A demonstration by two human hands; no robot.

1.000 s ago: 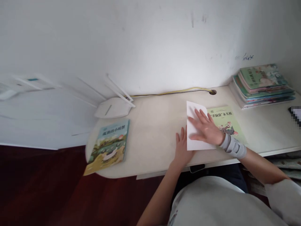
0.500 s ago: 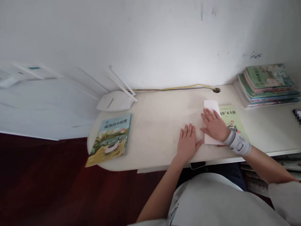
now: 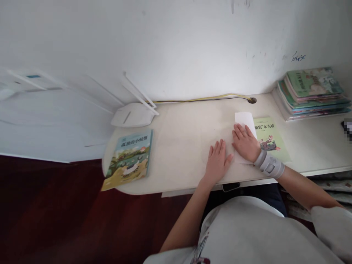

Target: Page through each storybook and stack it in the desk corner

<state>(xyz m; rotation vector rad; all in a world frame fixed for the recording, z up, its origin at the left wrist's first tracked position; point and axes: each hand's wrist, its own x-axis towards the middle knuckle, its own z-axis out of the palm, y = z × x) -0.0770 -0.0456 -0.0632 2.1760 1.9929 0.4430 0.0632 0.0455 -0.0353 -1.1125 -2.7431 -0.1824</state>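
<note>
My right hand, with a grey wristband around its wrist, lies flat with fingers stretched on a white sheet of paper. That sheet lies against the left part of a green picture book; whether it is loose or part of the book I cannot tell, since the hand covers much of it. Flat on the desk to the left rests my left hand, fingers out and holding nothing. Its thumb is close to the sheet's lower left corner.
A blue and yellow picture book lies at the desk's left end, its corner over the edge. Behind it stands a white router with antennas. Cables run along the wall to a hole. Stacked books sit at the right.
My right hand has slid slightly left over the white sheet, uncovering more of the green book's cover. My left hand stays flat on the desk. The view has shifted a little.
</note>
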